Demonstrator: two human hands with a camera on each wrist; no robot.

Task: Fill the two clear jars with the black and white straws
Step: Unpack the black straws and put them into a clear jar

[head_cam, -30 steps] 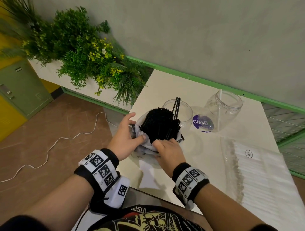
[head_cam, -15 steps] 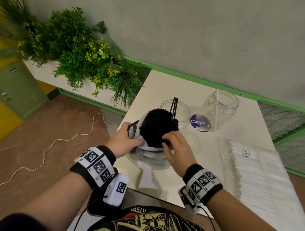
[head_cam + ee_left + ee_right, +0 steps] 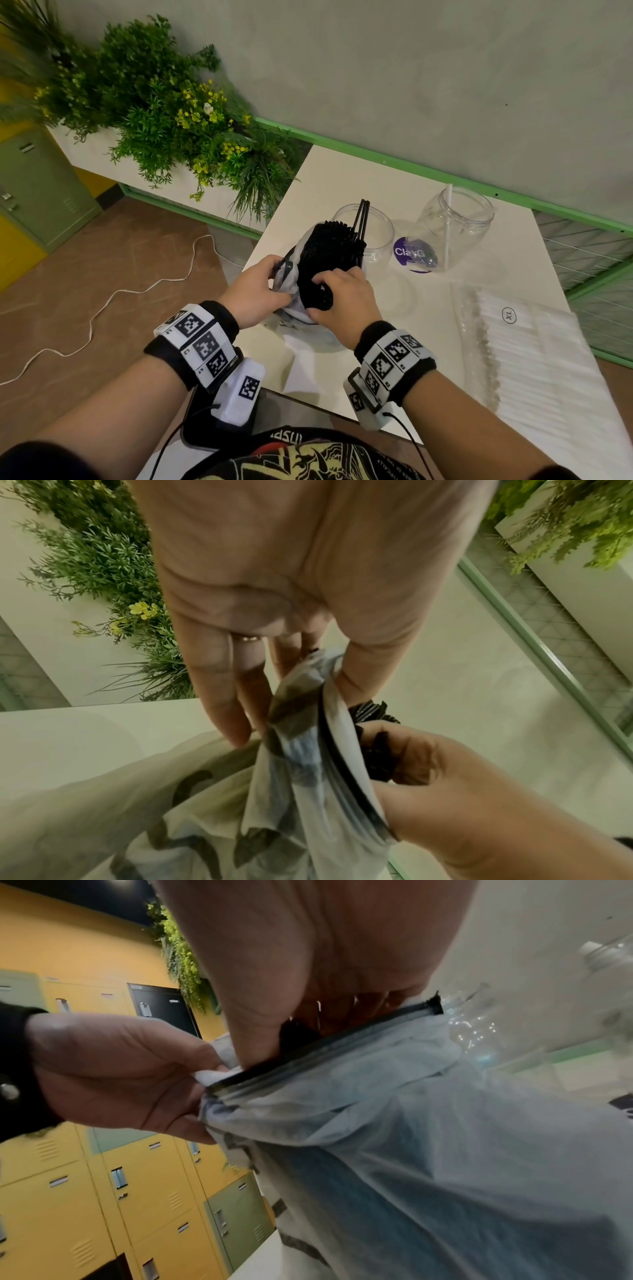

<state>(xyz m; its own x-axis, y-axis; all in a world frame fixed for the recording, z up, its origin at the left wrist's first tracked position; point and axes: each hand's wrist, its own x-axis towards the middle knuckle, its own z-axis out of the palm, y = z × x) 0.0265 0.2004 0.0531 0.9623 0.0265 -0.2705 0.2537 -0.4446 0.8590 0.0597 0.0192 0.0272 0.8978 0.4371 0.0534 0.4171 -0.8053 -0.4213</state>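
Note:
A thick bundle of black straws (image 3: pixel 329 253) sticks out of a pale plastic zip bag (image 3: pixel 286 291) near the table's left edge. My left hand (image 3: pixel 282 279) pinches the bag's rim (image 3: pixel 308 685) on its left side. My right hand (image 3: pixel 318 298) has its fingers curled into the black straws (image 3: pixel 375 753), with the thumb low at the bag's front. Just behind the bundle stands a clear jar (image 3: pixel 376 233) holding a few upright black straws (image 3: pixel 363 219). A second clear jar (image 3: pixel 457 222), further right, holds one white straw (image 3: pixel 448 233).
A flat plastic pack of white straws (image 3: pixel 534 359) lies at the right of the white table (image 3: pixel 342 178). A purple round label (image 3: pixel 414 253) shows between the jars. Potted greenery (image 3: pixel 164 113) stands left of the table; a white cable (image 3: pixel 102 308) runs on the floor.
My right hand left the bag's front rim and moved up onto the straw bundle, its fingers now dug in. My left hand shifted its hold on the rim, and the bag stands higher.

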